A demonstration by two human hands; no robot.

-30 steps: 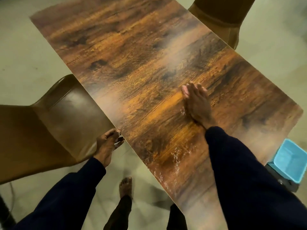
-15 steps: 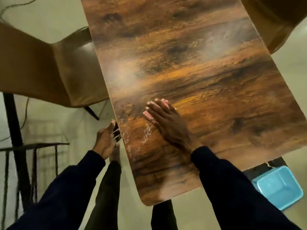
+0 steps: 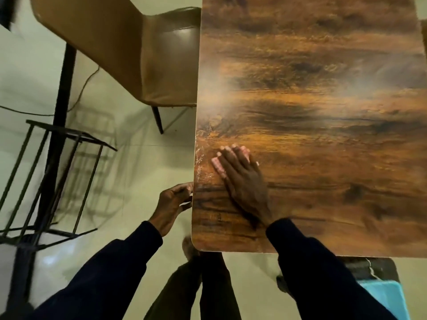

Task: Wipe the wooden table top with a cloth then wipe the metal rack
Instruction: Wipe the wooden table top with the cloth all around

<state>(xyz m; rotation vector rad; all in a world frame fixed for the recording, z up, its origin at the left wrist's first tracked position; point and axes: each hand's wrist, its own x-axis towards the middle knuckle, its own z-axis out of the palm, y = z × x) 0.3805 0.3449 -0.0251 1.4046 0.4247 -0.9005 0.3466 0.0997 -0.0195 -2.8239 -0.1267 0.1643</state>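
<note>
Sliding nearer the edge of the hard, smooth brown wooden table top (image 3: 312, 112), the flat, open right hand (image 3: 242, 181) pushes crumbs toward the cupped, empty left hand (image 3: 172, 204).

Rectangular wooden table top (image 3: 323, 112) showing orange-brown grain streaked with dark patches, padded leather chair (image 3: 161, 65) glowing tan-brown, thin-barred metal rack (image 3: 46, 176) looking black, plastic bin (image 3: 383, 296) showing light blue, sleeves wearing dark navy.
</note>
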